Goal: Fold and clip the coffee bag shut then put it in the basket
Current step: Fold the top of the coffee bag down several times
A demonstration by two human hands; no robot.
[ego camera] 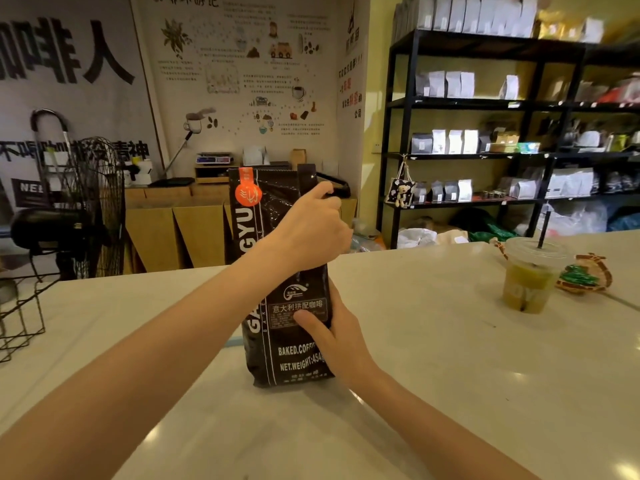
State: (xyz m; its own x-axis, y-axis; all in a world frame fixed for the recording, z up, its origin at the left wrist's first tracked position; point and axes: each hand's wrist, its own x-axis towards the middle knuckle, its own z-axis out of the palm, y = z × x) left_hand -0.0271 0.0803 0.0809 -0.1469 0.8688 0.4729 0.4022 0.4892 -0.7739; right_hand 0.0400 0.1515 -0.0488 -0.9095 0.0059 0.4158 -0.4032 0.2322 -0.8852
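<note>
While the black coffee bag (277, 271) stands upright on the white counter (433, 341), the right hand (341, 341) wraps its lower side in a closed grip. Above that grip, the left hand (308, 230) is clenched around the bag's upper right part. A wire basket (20, 306) sits well left.

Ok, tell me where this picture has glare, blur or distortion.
Head view: bright ceiling-light reflections glare off the glossy white counter; the black metal shelving at right is smeared by blur; the wide-angle lens bends the edges; the black foil coffee bag and its print stay fairly sharp.
</note>
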